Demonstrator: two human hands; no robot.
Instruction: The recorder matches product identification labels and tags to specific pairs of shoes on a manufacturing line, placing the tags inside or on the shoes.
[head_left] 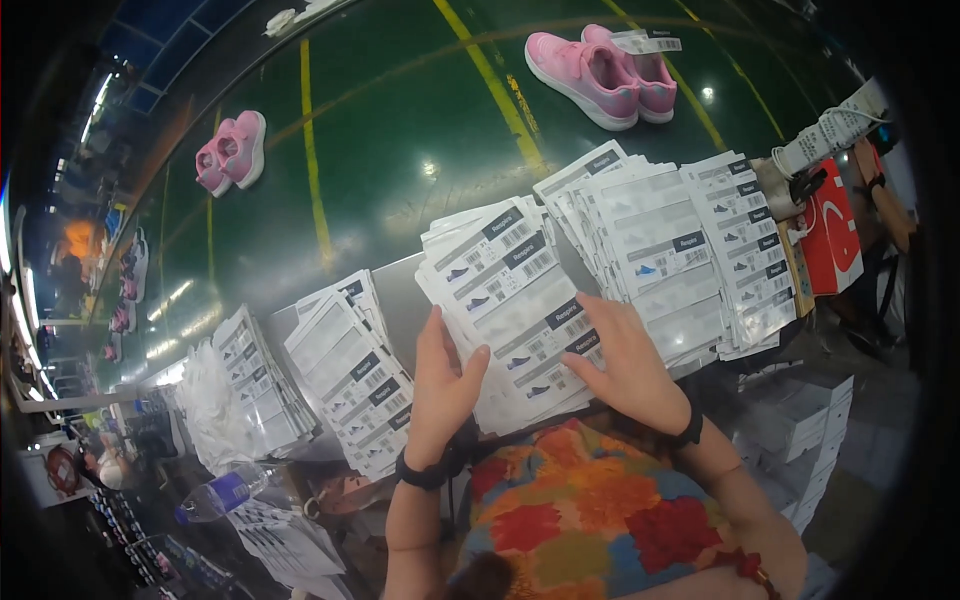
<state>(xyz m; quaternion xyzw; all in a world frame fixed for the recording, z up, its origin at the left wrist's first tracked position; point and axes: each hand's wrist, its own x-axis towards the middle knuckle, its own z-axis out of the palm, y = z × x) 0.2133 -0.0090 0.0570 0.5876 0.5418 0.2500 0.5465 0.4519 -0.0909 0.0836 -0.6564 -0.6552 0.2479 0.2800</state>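
Observation:
A thick stack of white label sheets, printed with small shoe pictures and barcodes, lies tilted on the grey edge strip of the bench in front of me. My left hand holds its left side, fingers along the edge and thumb on top near the edge. On the opposite side my right hand grips the stack, its thumb and fingers resting on the labels. The sheets in the pile are slightly uneven at the top and left. Parts of the fingers under the edges are hidden.
More label stacks lie left and right. Pink shoes with a tag and a smaller pink pair stand on the green belt. A bottle lies lower left; a red box is at right.

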